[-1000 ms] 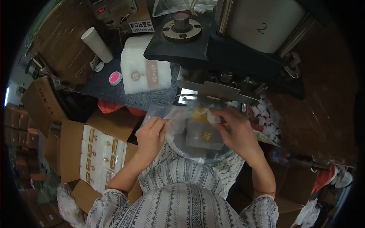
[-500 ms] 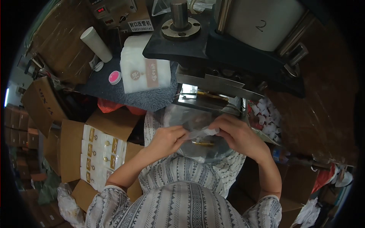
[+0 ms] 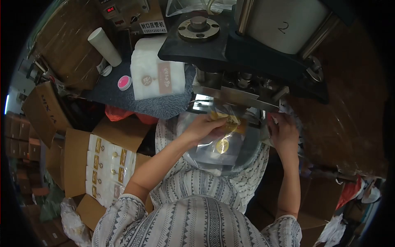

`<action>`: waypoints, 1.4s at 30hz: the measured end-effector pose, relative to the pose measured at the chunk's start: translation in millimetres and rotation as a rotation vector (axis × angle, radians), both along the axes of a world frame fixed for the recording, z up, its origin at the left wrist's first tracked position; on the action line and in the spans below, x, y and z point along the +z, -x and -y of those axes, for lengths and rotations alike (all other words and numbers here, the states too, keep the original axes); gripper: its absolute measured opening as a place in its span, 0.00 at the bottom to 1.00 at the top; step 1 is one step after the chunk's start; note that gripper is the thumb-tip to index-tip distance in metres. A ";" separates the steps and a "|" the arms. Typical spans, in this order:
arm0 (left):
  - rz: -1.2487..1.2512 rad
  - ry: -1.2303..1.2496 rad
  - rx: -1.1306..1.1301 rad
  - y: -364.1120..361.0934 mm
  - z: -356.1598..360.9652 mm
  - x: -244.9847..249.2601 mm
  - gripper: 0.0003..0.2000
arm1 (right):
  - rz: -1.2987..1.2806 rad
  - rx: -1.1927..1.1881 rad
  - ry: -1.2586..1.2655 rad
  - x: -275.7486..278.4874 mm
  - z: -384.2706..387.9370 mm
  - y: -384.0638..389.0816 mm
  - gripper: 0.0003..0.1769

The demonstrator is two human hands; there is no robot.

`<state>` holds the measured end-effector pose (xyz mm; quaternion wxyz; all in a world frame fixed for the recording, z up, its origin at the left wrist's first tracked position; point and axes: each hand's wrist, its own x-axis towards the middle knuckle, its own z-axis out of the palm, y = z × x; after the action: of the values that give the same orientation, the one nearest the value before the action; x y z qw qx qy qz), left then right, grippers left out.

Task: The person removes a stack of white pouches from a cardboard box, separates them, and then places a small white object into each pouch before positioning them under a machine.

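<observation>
My left hand point(image 3: 209, 126) pinches the upper part of a clear plastic bag point(image 3: 228, 154) with gold printing and a round yellow mark. The bag hangs over a round transparent tub point(image 3: 191, 152) at my lap, just below the metal jaw of the sealing machine point(image 3: 234, 95). Off to the right, my right hand point(image 3: 284, 131) is beside the machine's side, fingers bent together near a small reddish spot. Whatever those fingers may hold is too small to make out. The white plastic pieces in that corner are mostly hidden behind this hand.
An open carton point(image 3: 76, 164) with packed white pouches stands at the left. On the blue-grey towel point(image 3: 164, 108) lie a stack of white printed bags point(image 3: 144, 66) and a pink-topped round tin point(image 3: 124, 82). A white cylinder point(image 3: 105, 47) leans behind them.
My hands have parted: the left now holds up the printed bag, and the right has moved right, away from the translucent piece both were handling. The machine's upper plate and rod have shifted lower.
</observation>
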<state>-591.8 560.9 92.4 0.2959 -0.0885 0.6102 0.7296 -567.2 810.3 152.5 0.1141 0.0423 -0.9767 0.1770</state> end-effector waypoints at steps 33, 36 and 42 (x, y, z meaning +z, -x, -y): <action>-1.144 1.046 0.162 -76.7 69.4 42.3 0.05 | -0.149 0.561 0.366 26.4 85.4 -11.0 0.16; -1.131 0.945 -0.027 -77.9 60.3 34.4 0.04 | 0.045 0.550 0.467 25.3 79.1 -13.1 0.17; -0.714 0.606 -0.249 -59.5 31.9 3.6 0.07 | 0.083 0.319 0.616 13.0 60.7 -9.3 0.16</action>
<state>-532.2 529.0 95.9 0.1137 0.1589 0.8646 0.4629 -557.9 749.6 165.5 0.0525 0.1510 -0.8622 0.4807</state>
